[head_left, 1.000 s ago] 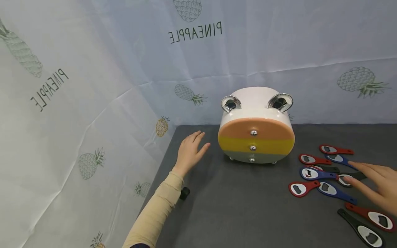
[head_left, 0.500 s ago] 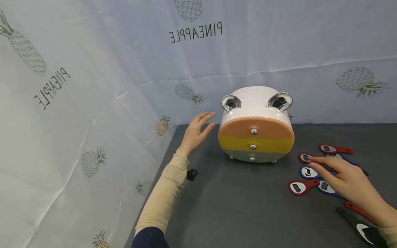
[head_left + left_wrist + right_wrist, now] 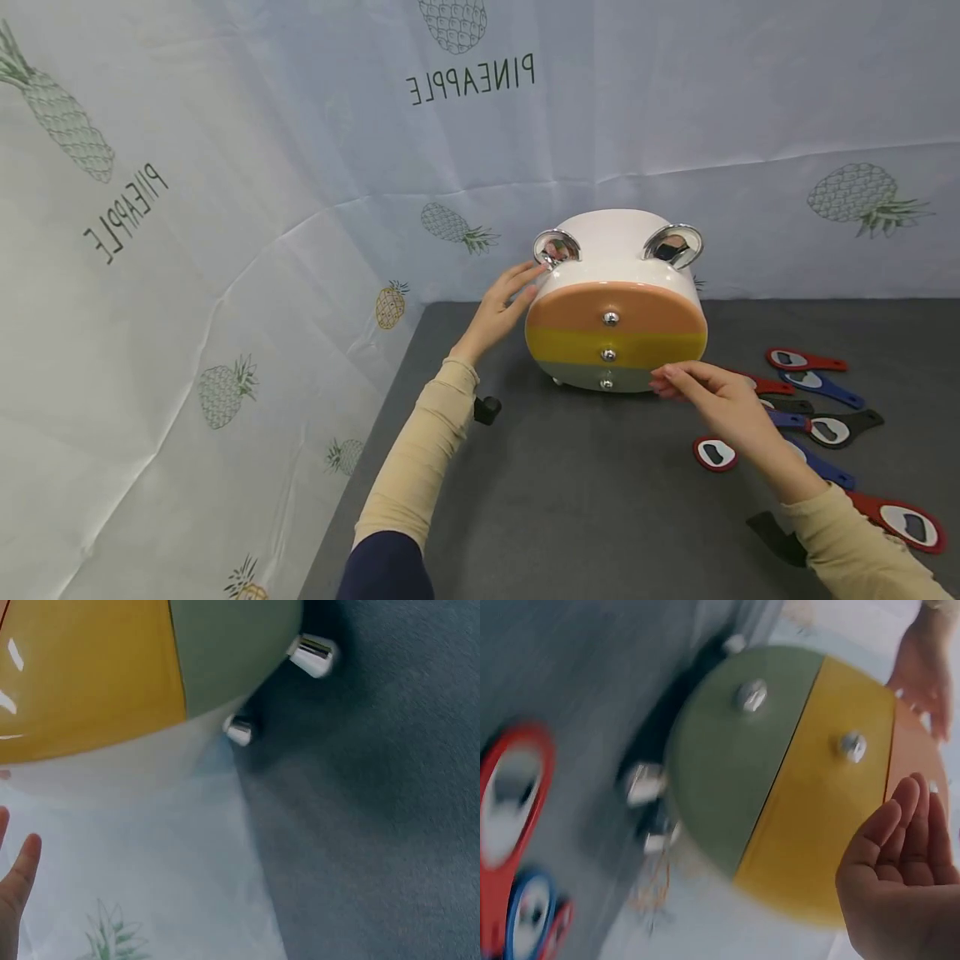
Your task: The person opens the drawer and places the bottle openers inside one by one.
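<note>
A small rounded drawer cabinet [image 3: 617,304] stands at the back of the table, white on top, with orange, yellow and grey-green drawer fronts. Each front has a silver knob [image 3: 608,355], and two shiny ears stick up above. My left hand [image 3: 497,312], fingers extended, is at the cabinet's upper left side, fingertips right by the left ear [image 3: 557,247]. In front of its lower right part hovers my right hand [image 3: 720,404], fingers slightly bent and holding nothing. From the right wrist view, that hand [image 3: 900,862] has its fingertips near the orange front.
Several bottle openers in red, blue and black lie to the right, among them a red one [image 3: 911,527] and a black one [image 3: 840,428]. My right forearm passes over some. A pineapple-print cloth [image 3: 300,275] hangs behind and left of the dark table [image 3: 570,500].
My left hand has moved right and up to the cabinet's side. My right hand has swung left from above the bottle openers to the cabinet's front. The cabinet stays in place.
</note>
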Tool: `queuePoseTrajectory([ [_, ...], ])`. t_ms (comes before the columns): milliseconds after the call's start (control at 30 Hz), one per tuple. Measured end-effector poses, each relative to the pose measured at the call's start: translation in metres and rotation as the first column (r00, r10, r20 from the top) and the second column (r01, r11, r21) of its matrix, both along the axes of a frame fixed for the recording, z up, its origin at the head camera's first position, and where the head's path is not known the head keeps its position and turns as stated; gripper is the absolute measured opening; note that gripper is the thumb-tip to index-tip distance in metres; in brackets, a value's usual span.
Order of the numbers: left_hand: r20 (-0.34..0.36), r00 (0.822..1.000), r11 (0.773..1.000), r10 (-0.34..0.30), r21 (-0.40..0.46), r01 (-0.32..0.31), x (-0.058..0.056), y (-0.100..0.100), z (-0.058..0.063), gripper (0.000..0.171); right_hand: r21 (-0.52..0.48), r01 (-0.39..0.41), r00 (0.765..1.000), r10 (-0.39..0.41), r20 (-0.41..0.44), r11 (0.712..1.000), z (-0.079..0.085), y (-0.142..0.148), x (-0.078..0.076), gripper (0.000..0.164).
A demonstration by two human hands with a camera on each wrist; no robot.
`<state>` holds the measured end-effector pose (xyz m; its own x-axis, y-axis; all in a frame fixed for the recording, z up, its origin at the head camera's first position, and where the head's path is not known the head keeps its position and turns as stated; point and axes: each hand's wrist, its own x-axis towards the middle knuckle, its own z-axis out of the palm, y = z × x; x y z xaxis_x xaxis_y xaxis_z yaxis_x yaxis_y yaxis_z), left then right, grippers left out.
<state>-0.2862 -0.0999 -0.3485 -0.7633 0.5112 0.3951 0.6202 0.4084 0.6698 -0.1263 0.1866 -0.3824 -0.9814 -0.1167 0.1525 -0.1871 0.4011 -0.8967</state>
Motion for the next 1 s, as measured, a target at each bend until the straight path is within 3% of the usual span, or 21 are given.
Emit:
queuePoseTrajectory([
  [200,0.105,0.994,1.0,-0.008,0.009,0.007,-0.004,0.01,0.005,0.041,-0.303,-0.077,0.977,0.133,0.168,0.95,-0.001,-0.026,-0.019,0.042],
  [333,0.155,0.987,0.999,-0.033,-0.001,0.033,0.005,0.015,0.02,0.042,-0.464,-0.109,0.946,0.235,0.224,0.879,-0.003,-0.035,-0.029,0.042],
  [400,0.169,0.984,0.998,-0.056,-0.001,0.057,0.009,0.016,0.025,0.043,-0.578,-0.114,0.921,0.305,0.244,0.808,-0.003,-0.038,-0.033,0.037],
  [533,0.199,0.976,0.996,-0.091,0.015,0.09,0.007,0.015,0.023,0.044,-0.802,-0.046,0.866,0.424,0.266,0.596,-0.003,-0.043,-0.041,0.031],
  [567,0.208,0.974,0.996,-0.09,0.017,0.089,0.005,0.015,0.02,0.044,-0.826,-0.026,0.866,0.426,0.262,0.563,-0.002,-0.044,-0.042,0.029],
  [600,0.214,0.973,0.996,-0.086,0.013,0.085,0.003,0.014,0.016,0.044,-0.828,-0.019,0.88,0.402,0.252,0.561,-0.002,-0.046,-0.043,0.027],
  [633,0.221,0.972,0.997,-0.081,0.012,0.08,0.0,0.014,0.013,0.043,-0.817,-0.015,0.903,0.359,0.237,0.577,-0.002,-0.047,-0.043,0.025],
  [667,0.228,0.971,0.997,-0.074,0.009,0.073,-0.003,0.014,0.009,0.043,-0.788,-0.018,0.933,0.295,0.209,0.615,-0.002,-0.049,-0.043,0.023],
  [733,0.233,0.97,0.998,-0.067,0.001,0.069,-0.01,0.013,0.002,0.041,-0.668,-0.013,0.987,0.118,0.111,0.744,-0.001,-0.052,-0.042,0.02],
  [767,0.231,0.971,0.998,-0.063,-0.004,0.066,-0.011,0.013,0.0,0.041,-0.589,0.012,0.999,0.02,0.049,0.808,-0.001,-0.054,-0.042,0.02],
  [800,0.228,0.972,0.998,-0.063,-0.005,0.066,-0.013,0.013,-0.001,0.04,-0.521,0.044,0.998,-0.061,-0.016,0.852,0.0,-0.056,-0.042,0.022],
  [867,0.217,0.974,0.998,-0.061,-0.001,0.063,-0.014,0.013,-0.002,0.04,-0.43,0.093,0.978,-0.164,-0.13,0.898,0.0,-0.058,-0.043,0.026],
  [1000,0.201,0.978,0.999,-0.05,0.011,0.049,-0.015,0.013,-0.003,0.039,-0.368,0.095,0.947,-0.198,-0.253,0.925,-0.001,-0.059,-0.049,0.033],
])
